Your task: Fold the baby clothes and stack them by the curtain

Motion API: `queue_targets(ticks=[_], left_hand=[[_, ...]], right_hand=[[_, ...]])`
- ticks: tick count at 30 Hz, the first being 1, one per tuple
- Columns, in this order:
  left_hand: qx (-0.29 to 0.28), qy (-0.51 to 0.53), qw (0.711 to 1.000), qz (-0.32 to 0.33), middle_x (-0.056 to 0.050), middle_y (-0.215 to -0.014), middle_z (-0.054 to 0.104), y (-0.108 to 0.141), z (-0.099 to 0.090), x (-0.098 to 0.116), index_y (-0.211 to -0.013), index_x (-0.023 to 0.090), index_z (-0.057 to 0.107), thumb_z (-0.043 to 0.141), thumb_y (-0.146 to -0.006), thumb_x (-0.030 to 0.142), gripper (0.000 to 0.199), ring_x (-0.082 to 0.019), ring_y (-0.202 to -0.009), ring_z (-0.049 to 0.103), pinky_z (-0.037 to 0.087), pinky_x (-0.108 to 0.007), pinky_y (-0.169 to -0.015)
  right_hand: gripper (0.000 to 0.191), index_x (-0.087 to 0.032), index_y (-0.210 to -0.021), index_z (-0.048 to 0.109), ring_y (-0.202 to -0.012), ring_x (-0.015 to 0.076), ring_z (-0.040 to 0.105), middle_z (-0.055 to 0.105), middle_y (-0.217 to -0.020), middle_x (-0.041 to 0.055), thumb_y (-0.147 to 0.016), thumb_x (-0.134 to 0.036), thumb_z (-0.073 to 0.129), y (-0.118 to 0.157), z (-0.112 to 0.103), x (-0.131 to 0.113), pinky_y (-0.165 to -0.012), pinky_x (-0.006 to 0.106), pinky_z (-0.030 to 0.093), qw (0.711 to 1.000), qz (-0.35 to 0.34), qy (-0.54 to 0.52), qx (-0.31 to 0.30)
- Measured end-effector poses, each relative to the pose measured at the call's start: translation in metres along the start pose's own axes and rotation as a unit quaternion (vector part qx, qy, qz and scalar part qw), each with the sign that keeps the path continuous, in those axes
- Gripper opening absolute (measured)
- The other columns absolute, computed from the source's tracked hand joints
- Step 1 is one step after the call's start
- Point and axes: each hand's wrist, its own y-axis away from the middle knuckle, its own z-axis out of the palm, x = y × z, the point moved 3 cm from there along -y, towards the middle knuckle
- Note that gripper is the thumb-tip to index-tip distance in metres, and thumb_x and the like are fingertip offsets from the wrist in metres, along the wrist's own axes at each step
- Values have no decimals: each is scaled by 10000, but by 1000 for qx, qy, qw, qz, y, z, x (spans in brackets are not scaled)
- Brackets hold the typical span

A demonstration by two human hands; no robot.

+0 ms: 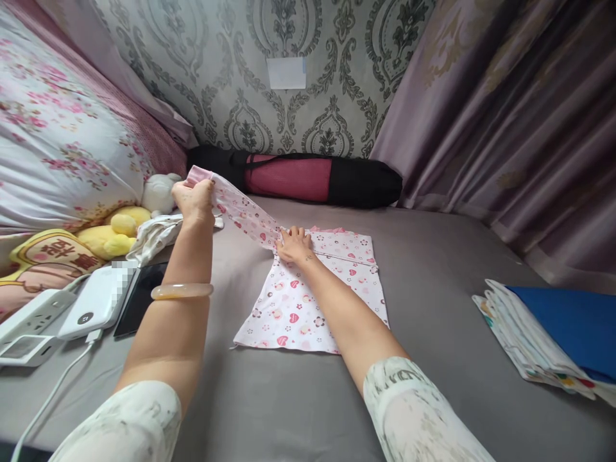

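A small white long-sleeved shirt (283, 298) with pink hearts and flowers lies on the grey bed sheet. My left hand (194, 197) is closed round the pink cuff (199, 174) of one sleeve (245, 215), lifting it up and to the left so the sleeve stretches taut. At the inner end of that sleeve, my right hand (294, 245) presses down on the shirt, fingers spread. To the right of this hand, a strip of the same fabric (341, 247) lies folded across the top of the shirt. A bit of pink trim shows at its upper edge.
A black and dark-pink long bag (289, 176) lies along the wall. On the left are a white power bank (99, 298), a black tablet-like device (142, 301), a power strip (36, 314) and plush toys (115, 234). Folded cloths (558, 333) are stacked at right.
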Motion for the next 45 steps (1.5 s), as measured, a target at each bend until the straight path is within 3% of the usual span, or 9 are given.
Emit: queue_targets(ticks=[6, 10, 12, 18, 24, 28, 33, 40, 45], left_hand=[[-33, 99, 992, -76, 55, -664, 457, 43, 24, 25, -763, 166, 457, 564, -662, 127, 152, -103, -605, 509, 518, -326, -671], [-42, 90, 993, -71, 34, -715, 497, 72, 50, 27, -797, 168, 487, 576, -679, 173, 148, -131, -682, 571, 513, -284, -675], [-43, 78, 995, -55, 23, -732, 517, 90, 66, 25, -816, 173, 493, 585, -693, 181, 153, -148, -721, 593, 518, -279, -678], [-132, 78, 988, 0, -40, -854, 624, 161, 112, 20, -921, 179, 530, 604, -796, 247, 161, -197, -860, 645, 544, -325, -770], [-407, 105, 907, 11, -182, -1307, 583, 215, 125, 12, -1390, 165, 352, 688, -819, 398, 702, -256, -1210, 574, 481, -373, -974], [-384, 46, 922, -2, -180, -1370, 553, 198, 111, -9, -1428, 162, 328, 518, -927, 382, 579, -230, -1262, 540, 462, -352, -1003], [-308, -90, 947, 36, -139, -1204, 670, 151, 91, -41, -1345, 139, 446, 437, -869, 163, 477, -222, -1176, 597, 439, -392, -1035], [-400, -215, 888, 67, -111, -1339, 601, 141, 79, -73, -1403, 191, 426, 493, -631, 72, 784, -263, -1227, 560, 448, -401, -1030], [-440, -270, 849, 114, -143, -1387, 561, 147, 84, -81, -1436, 163, 407, 510, -672, 124, 772, -297, -1295, 506, 398, -411, -1079]], right_hand=[[487, -229, -1350, 531, -1275, 357, 399, 473, -1377, 159, -941, -455, 393, -7, -7, -3, -1023, 522, 318, 999, 19, -3, -36], [468, -237, -1388, 486, -1309, 298, 429, 520, -1392, 118, -960, -375, 355, -6, -20, 17, -1055, 464, 349, 987, 28, -161, -5], [432, -205, -1336, 522, -1213, 237, 536, 594, -1315, 106, -971, -313, 318, 1, -26, 35, -1003, 383, 422, 952, 72, -297, 26], [534, -124, -1310, 472, -876, 192, 687, 659, -1168, 166, -1011, -371, 105, 42, -30, 89, -809, 360, 537, 740, 171, -649, -27], [702, -148, -1432, 369, -981, 228, 651, 645, -1176, 154, -991, -428, -99, 60, -33, 139, -878, 427, 500, 701, 193, -686, 25], [602, -81, -1371, 457, -966, 241, 637, 661, -1032, 154, -1027, -456, 134, 62, -31, 151, -889, 424, 491, 642, 243, -725, 43], [297, -142, -1223, 538, -851, 210, 671, 684, -962, 102, -943, -219, 475, 63, -31, 147, -822, 441, 562, 647, 261, -714, 67], [305, -141, -1063, 595, -822, 181, 694, 700, -909, 81, -810, -23, 470, 60, -41, 157, -788, 373, 585, 704, 256, -648, 137], [328, -159, -1086, 609, -810, 189, 704, 713, -918, 67, -796, -62, 488, 62, -42, 168, -769, 358, 589, 762, 260, -577, 136]])
